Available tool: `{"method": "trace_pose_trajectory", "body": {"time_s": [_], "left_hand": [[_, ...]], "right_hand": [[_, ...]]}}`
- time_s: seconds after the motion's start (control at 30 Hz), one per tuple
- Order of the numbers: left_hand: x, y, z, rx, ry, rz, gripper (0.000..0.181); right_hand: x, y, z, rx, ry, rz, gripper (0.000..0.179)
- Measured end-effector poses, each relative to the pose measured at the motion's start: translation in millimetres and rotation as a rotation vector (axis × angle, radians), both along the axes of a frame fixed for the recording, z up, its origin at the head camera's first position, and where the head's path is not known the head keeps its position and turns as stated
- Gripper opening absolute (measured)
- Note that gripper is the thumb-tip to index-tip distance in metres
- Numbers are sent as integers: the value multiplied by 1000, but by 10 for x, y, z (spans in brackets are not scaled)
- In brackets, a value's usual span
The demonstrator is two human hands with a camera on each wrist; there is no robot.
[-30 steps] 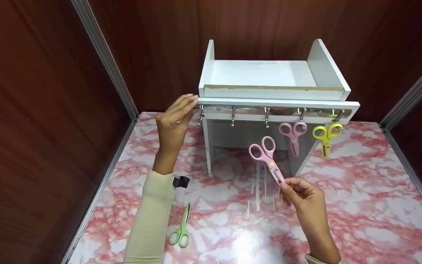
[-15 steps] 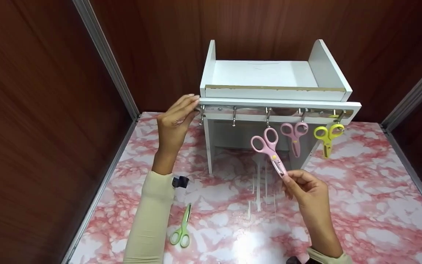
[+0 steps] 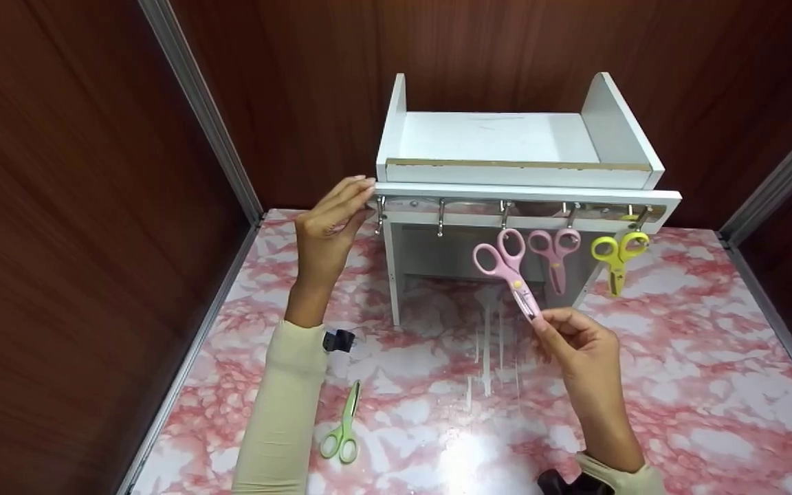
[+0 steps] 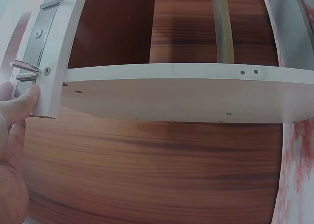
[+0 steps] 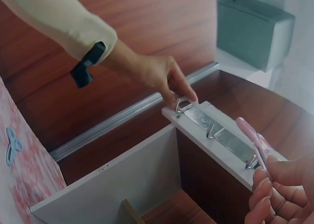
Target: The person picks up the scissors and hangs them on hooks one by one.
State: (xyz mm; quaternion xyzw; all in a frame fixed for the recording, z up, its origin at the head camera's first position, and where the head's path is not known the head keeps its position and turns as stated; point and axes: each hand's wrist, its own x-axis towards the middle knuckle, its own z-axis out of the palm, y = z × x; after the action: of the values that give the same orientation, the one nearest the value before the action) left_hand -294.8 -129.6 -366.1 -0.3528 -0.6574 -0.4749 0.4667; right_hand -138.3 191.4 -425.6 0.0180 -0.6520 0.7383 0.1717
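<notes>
My right hand [image 3: 578,350] pinches pink scissors [image 3: 516,282] by the blade end, between thumb and fingertips. Their handle loops point up, with the upper loop right at the middle hook [image 3: 504,218]. My left hand [image 3: 331,223] grips the left end of the white hook rail [image 3: 471,221], thumb on its front beside the end hook in the left wrist view. A second pair of pink scissors [image 3: 556,265] hangs blades down from the hook to the right, and yellow scissors [image 3: 617,267] hang from the far right hook. Green scissors [image 3: 346,426] lie on the table by the left forearm.
The rail fronts a white shelf unit [image 3: 396,275] with raised sides, standing on a red-and-white marbled table [image 3: 698,385]. A second hook [image 3: 441,218] on the left side of the rail is bare. Dark wood panels [image 3: 313,82] enclose the table at the back and sides.
My right hand has moved up and slightly right, bringing the pink scissors' loops from below the rail up to the middle hook. My left hand keeps its place on the rail.
</notes>
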Motion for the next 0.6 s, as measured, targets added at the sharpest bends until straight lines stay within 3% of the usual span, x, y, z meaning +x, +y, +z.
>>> {"method": "trace_pose_trajectory", "body": {"time_s": [0.6], "left_hand": [[-16,-2,-11,-7,1,9,39]], "right_hand": [[-118,-17,-48,7,-6,-5,13]]}}
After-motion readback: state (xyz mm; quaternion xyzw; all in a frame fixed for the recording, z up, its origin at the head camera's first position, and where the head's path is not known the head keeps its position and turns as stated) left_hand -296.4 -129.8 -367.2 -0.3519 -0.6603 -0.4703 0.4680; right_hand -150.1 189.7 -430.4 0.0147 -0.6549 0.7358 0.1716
